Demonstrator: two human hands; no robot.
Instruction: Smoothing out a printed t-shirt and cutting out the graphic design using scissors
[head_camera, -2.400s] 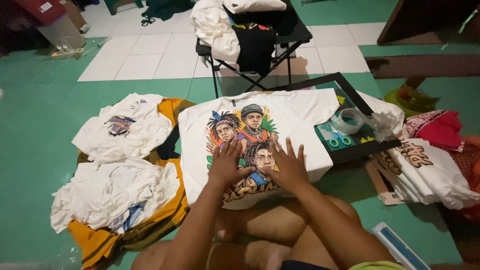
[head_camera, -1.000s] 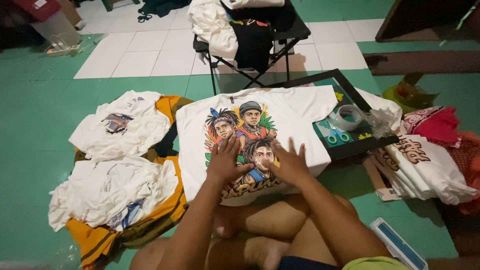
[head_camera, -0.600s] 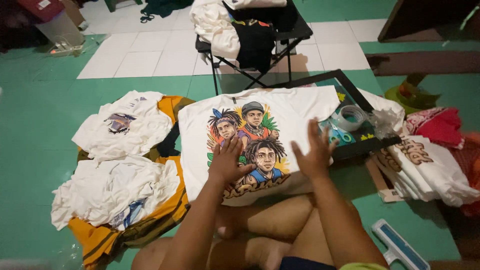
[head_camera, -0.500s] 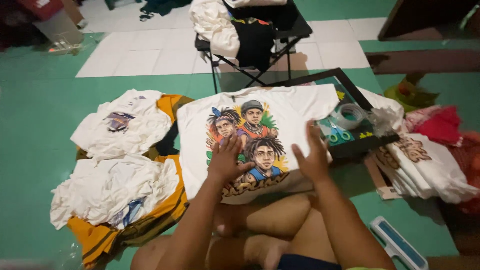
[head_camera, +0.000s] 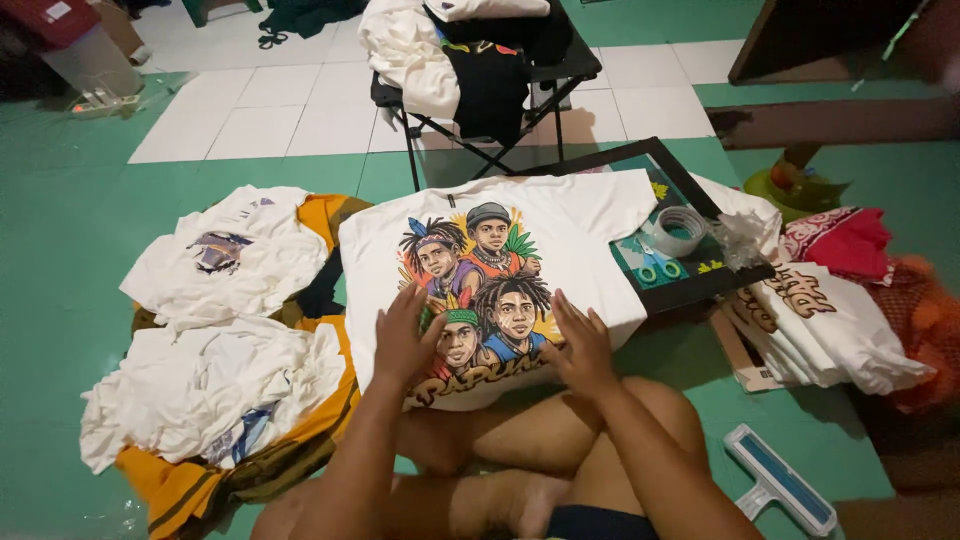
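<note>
A white T-shirt (head_camera: 580, 225) with a colourful print of several faces lies spread flat in front of me, over a black-framed board (head_camera: 690, 290). My left hand (head_camera: 402, 335) rests flat, fingers spread, on the lower left of the print. My right hand (head_camera: 580, 342) lies flat on the lower right of the print, near the shirt's bottom hem. Neither hand grips anything. My bare crossed legs sit just below the hem.
Crumpled white shirts (head_camera: 220, 330) lie on an orange cloth at left. A tape roll (head_camera: 677, 230) and scissors (head_camera: 655, 262) sit on the board. Folded printed shirts (head_camera: 830, 325) are stacked at right. A lint roller (head_camera: 780, 480) lies lower right. A folding chair (head_camera: 480, 70) holds clothes behind.
My right hand swept out to the shirt's right side, then came back down to the lower right of the print. My left hand slid slightly lower on the print.
</note>
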